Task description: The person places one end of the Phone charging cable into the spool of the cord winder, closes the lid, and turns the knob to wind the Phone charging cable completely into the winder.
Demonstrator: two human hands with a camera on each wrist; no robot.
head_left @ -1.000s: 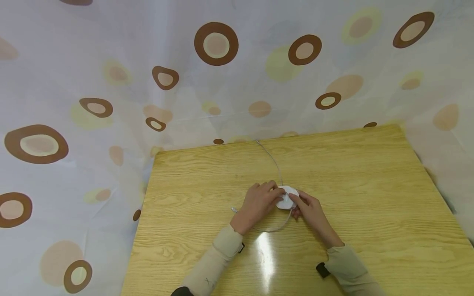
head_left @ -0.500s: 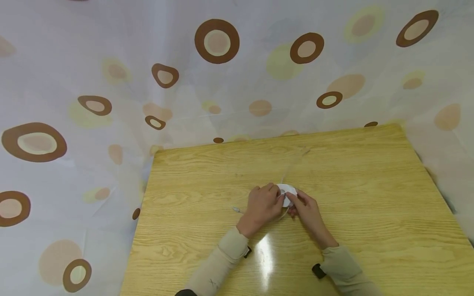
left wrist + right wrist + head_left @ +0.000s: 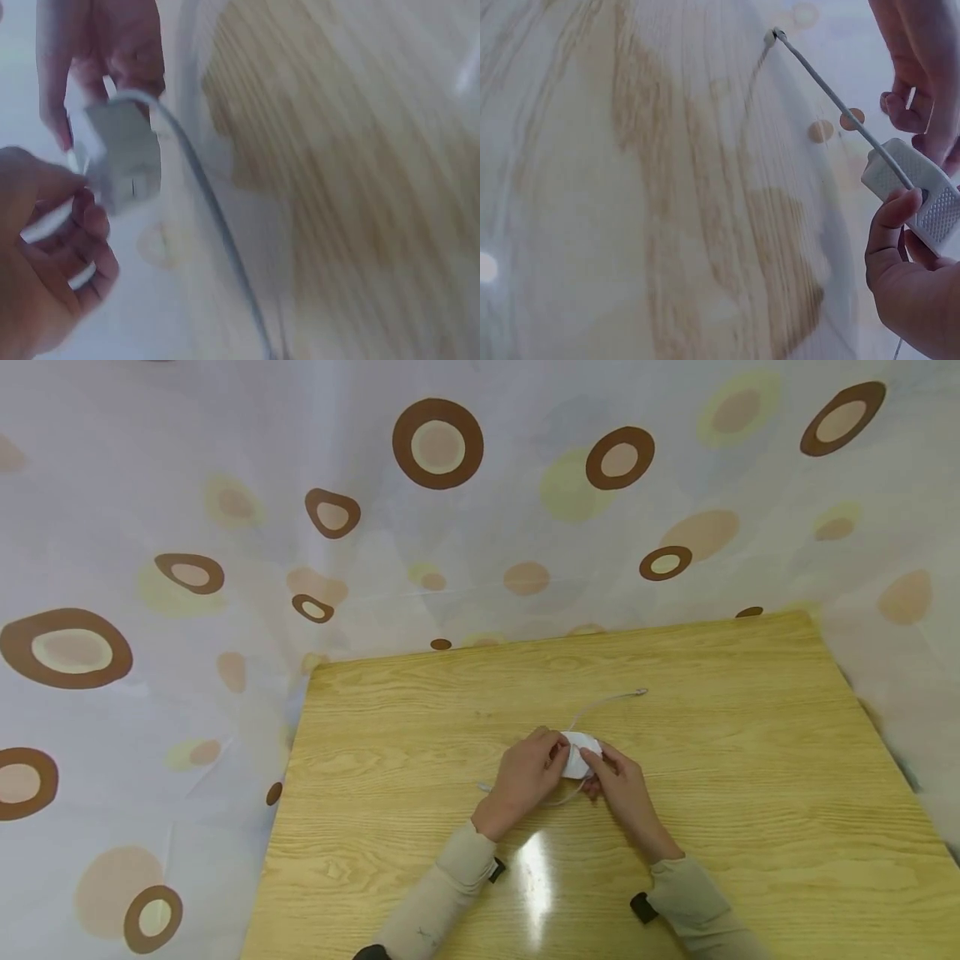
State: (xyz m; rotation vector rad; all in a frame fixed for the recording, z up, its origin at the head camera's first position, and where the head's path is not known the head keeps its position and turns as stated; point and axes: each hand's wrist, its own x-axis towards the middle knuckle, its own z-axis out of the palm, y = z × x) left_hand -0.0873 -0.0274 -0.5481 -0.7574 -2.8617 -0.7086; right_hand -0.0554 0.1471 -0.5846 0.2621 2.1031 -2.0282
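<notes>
A white, many-sided cable winder [image 3: 582, 762] is held between both hands above the table, a grey cable [image 3: 602, 702] leaving it on two sides. My right hand [image 3: 621, 782] grips its right side, thumb on the face turned up. My left hand [image 3: 521, 777] pinches at its left part with thumb and fingertips; the exact part is hidden in the head view. The right wrist view shows the winder's dimpled sides [image 3: 904, 165] and the cable [image 3: 840, 101] coming out of an opening. In the left wrist view a blurred cable [image 3: 206, 191] curves away from the winder [image 3: 127, 157].
One cable plug [image 3: 641, 692] lies on the wooden table [image 3: 420, 727] beyond the hands; another plug [image 3: 483, 787] is left of the left wrist. A patterned curtain [image 3: 480, 527] hangs along the table's back and sides.
The far cable end has swung right and come nearer, and less cable shows. The near loop has shrunk. My left fingers have shifted around on the winder; the right hand has barely moved.
</notes>
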